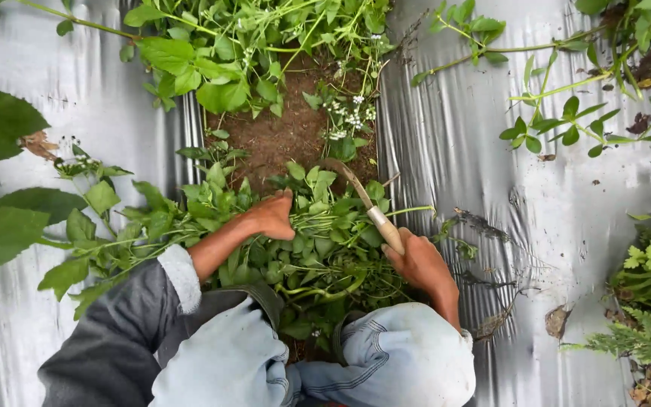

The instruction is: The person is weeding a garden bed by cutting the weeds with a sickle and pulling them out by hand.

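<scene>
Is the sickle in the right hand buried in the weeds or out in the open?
Mostly out. The sickle lies across the top of the weeds; the right hand grips its pale handle.

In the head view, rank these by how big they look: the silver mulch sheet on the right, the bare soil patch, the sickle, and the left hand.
1. Silver mulch sheet
2. Bare soil patch
3. Sickle and left hand: too alike to rank; the blade is partly hidden in the weeds.

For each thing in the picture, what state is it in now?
Left hand: closed on a bunch of green weeds.
Right hand: gripping a sickle, blade pointing up over the weeds.
Soil strip: partly bare.
Silver plastic mulch: lying flat, wrinkled.
</scene>
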